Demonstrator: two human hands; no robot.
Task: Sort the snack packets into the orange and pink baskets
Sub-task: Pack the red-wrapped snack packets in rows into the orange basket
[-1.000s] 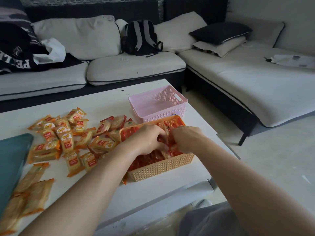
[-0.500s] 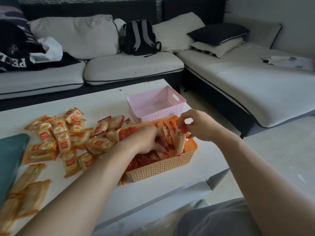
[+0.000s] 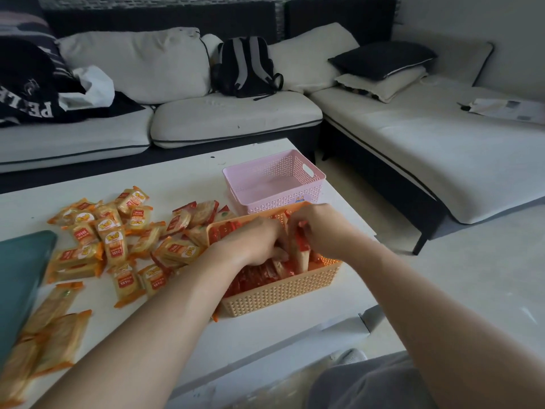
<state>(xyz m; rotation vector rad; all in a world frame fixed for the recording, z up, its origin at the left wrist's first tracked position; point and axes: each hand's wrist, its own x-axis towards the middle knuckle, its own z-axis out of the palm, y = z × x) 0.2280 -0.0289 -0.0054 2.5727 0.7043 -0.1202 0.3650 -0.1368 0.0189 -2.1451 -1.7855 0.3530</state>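
The orange basket (image 3: 283,293) stands near the table's front edge and holds several red snack packets (image 3: 253,277). My left hand (image 3: 250,243) reaches into it, fingers curled down among the red packets. My right hand (image 3: 321,228) is over the basket's far right part and pinches an upright red packet (image 3: 302,249). Just behind stands the pink basket (image 3: 274,184), which looks empty. Several orange-and-yellow snack packets (image 3: 118,243) lie scattered on the white table (image 3: 182,178) to the left of the baskets.
A teal object (image 3: 20,278) lies at the table's left edge. Long orange packets (image 3: 50,335) lie at the front left. A sofa (image 3: 230,119) with cushions and a black backpack (image 3: 244,66) stands behind; a chaise stretches to the right.
My right hand, raised with a packet half a second ago, has come back down into the orange basket. My left hand stays among the red packets.
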